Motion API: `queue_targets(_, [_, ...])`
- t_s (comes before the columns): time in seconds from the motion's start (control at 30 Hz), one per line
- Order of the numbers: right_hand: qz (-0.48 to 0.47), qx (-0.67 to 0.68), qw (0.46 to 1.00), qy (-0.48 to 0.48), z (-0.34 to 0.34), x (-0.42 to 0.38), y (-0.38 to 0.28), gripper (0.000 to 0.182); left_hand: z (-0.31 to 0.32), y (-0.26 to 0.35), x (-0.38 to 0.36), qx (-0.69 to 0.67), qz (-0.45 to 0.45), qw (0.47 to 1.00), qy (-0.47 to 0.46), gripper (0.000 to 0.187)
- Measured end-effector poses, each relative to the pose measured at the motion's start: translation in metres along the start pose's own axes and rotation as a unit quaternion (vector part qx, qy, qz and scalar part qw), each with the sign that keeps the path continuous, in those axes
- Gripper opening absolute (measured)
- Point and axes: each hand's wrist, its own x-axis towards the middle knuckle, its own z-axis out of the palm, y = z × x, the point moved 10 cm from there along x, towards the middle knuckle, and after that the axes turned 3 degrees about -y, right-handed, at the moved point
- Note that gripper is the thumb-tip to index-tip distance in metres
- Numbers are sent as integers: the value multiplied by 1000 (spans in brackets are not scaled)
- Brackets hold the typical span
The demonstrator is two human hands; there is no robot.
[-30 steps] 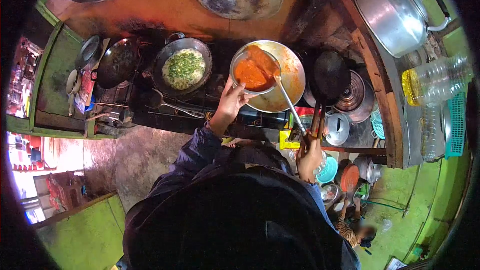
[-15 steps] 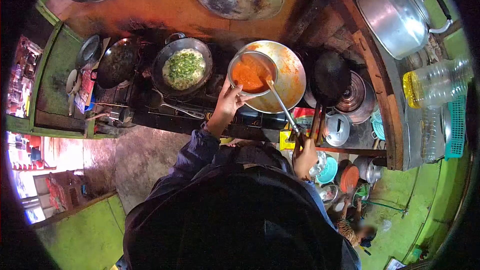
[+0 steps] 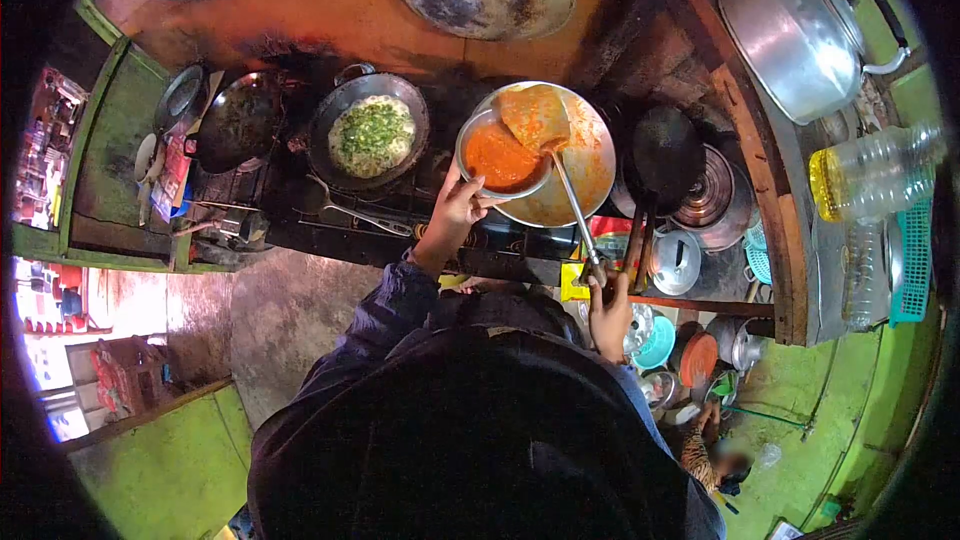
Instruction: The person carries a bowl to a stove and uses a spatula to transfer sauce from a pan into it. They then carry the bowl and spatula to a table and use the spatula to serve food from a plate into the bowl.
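Far left, well away from the left fingers, there's a dark pan (image 3: pixel 240 120) next to some printed paper (image 3: pixel 172 178), print too blurry to read. Coming right, a wok (image 3: pixel 321 140) has pale food (image 3: pixel 372 137) in it topped with chopped greens, and a ladle (image 3: pixel 370 219) lies just left of the left wrist.

The left hand (image 3: pixel 452 220) has its fingers clamped on the near rim of the metal bowl (image 3: pixel 462 148), thumb on top. Red sauce (image 3: pixel 498 156) sits inside. The bowl overlaps the left side of a big pan (image 3: pixel 598 162), smeared orange, just beyond those fingers. A coated spatula (image 3: pixel 535 118) is tipped over both, its handle angling down to the right hand (image 3: pixel 608 320), fingers wrapped round the end. Just past those fingers: a red-and-yellow packet (image 3: pixel 574 281), lettering too small to make out. Farther right are a lid (image 3: pixel 675 262), kettle (image 3: pixel 795 40) and bottle (image 3: pixel 875 175).
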Motion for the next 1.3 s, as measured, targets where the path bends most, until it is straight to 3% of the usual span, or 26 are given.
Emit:
queue_targets(0.03, [26, 68, 995, -62, 8, 2, 7, 22, 1, 0, -1, -2, 2, 1000, -12, 69])
queue_targets(0.07, [25, 68, 995, -63, 6, 5, 9, 22, 1, 1, -3, -3, 3, 1000, -11, 69])
queue_targets(0.13, [127, 279, 942, -135, 26, 7, 30, 22, -3, 0, -7, 28, -12, 1000, 9, 68])
queue_targets(0.2, [119, 307, 936, -126, 32, 21, 49, 22, -9, 0, -15, 23, -10, 999, 25, 67])
queue_targets(0.27, [-2, 90, 993, -80, 15, 48, 57, 31, -21, -3, -24, 19, -8, 999, 41, 66])
queue_targets(0.3, [-4, 11, 998, -64, 10, 63, 63, 30, -32, -6, -27, 25, 5, 999, 38, 65])
queue_targets(0.33, [-4, 11, 998, -65, 5, 74, 68, 30, -43, -9, -31, 31, 17, 999, 35, 64])
queue_targets(0.4, [-5, -225, 966, -130, -10, 91, 39, 29, -53, -10, -43, 19, 8, 998, 59, 62])
queue_targets(0.47, [18, -216, 962, -164, -12, 101, 37, 23, -51, 5, -61, 5, 22, 994, 103, 62])
queue_targets(0.57, [30, -320, 921, -220, -2, 106, 41, 27, -47, 21, -85, 34, 41, 992, 111, 64])
queue_targets(0.67, [-42, -299, 930, -210, 14, 120, 55, 29, -52, 24, -104, 44, 43, 989, 137, 66])
queue_targets(0.8, [-12, -334, 911, -241, -20, 137, 9, 34, -46, 28, -117, 49, 52, 982, 177, 65])
queue_targets(0.93, [-56, -393, 892, -214, -36, 157, -24, 29, -48, 30, -121, 28, 67, 979, 190, 64])
queue_targets(1.07, [-94, -338, 905, -239, 19, 183, -36, 27, -45, 24, -116, 34, 50, 980, 188, 64])
queue_targets(1.3, [-130, -324, 890, -293, -10, 170, -37, 27, -54, 15, -113, 39, 62, 982, 172, 61])
